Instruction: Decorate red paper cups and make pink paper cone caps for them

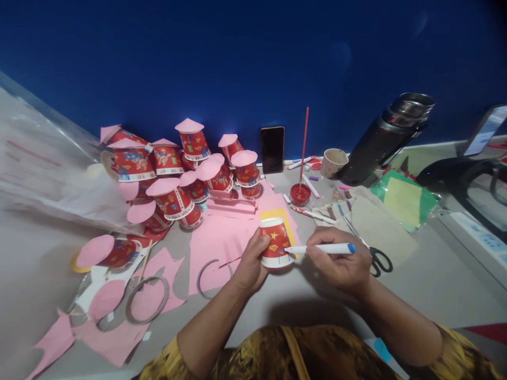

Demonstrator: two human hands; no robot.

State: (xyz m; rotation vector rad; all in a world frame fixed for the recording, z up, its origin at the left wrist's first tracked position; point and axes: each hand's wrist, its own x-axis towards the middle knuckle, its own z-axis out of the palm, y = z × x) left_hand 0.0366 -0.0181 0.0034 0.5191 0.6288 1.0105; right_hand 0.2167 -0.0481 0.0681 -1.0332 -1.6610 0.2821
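Note:
An upside-down red paper cup (279,236) with gold stars and a white rim is held by my left hand (253,259), its thumb on the cup's left side. Fingers closed, my right hand (341,259) grips a white marker (328,248) with a blue end. The marker's tip touches the cup's right side, beside blue lines near the rim. On the left, several red cups (171,202) with pink cone tops stand or lean together in a pile.
Pink paper sheets (206,243) and grey rings (147,300) lie to the left. A phone (272,150) leans on the blue wall. Scissors (381,262), a red paint pot (300,195), a paper cup (334,162) and a black flask (382,138) are at the right.

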